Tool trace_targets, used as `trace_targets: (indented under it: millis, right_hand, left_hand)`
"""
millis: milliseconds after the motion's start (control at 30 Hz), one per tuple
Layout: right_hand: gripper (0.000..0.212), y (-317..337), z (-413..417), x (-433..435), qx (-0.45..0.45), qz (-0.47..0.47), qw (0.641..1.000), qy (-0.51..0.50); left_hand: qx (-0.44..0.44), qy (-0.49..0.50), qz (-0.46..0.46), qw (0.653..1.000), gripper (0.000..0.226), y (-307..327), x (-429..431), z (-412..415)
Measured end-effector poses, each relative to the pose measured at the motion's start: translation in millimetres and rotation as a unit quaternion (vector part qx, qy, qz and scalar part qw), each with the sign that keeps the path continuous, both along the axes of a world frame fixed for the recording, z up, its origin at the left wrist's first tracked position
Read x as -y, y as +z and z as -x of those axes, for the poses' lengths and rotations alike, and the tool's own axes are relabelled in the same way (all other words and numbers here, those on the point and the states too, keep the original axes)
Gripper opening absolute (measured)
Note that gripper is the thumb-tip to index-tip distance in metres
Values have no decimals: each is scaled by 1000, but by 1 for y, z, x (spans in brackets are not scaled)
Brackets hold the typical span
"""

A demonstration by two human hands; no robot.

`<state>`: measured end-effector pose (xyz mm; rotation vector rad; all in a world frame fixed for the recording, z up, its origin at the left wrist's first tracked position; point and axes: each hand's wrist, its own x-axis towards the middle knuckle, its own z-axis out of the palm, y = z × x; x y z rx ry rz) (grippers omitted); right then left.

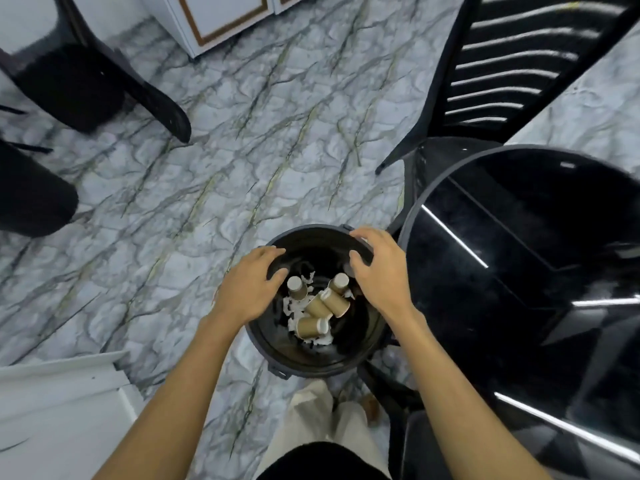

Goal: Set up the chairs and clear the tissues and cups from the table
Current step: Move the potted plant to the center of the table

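A round black bin stands on the marble floor in front of me. Several brown paper cups and torn white tissues lie at its bottom. My left hand hovers over the bin's left rim, fingers spread, holding nothing. My right hand hovers over the right rim, also open and empty. The glossy black round table is right of the bin. A black slatted chair stands beyond the table.
Another black chair stands at the upper left, and a dark rounded seat edge shows at the left. A white cabinet stands at the top. A white surface lies at the lower left. My legs stand below the bin.
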<state>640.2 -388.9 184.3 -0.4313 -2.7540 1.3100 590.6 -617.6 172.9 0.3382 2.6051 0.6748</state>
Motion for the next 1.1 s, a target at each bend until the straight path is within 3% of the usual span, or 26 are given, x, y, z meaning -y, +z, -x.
trace_targets:
  millis: [300, 600, 900, 1100]
  right_hand:
    - [31, 37, -59, -96, -33, -12, 985, -169]
    - [30, 43, -169, -207, -40, 5, 913, -406]
    - [45, 22, -207, -305, -49, 37, 849, -524]
    - [59, 4, -194, -363, -72, 55, 835, -542]
  left_hand:
    - [-65, -194, -32, 978, 44, 35, -151, 16]
    - [-86, -360, -50, 928, 53, 23, -301, -26]
    - [-94, -397, -65, 911, 54, 2, -406, -45]
    - [-116, -372, -93, 916, 52, -18, -455, -34]
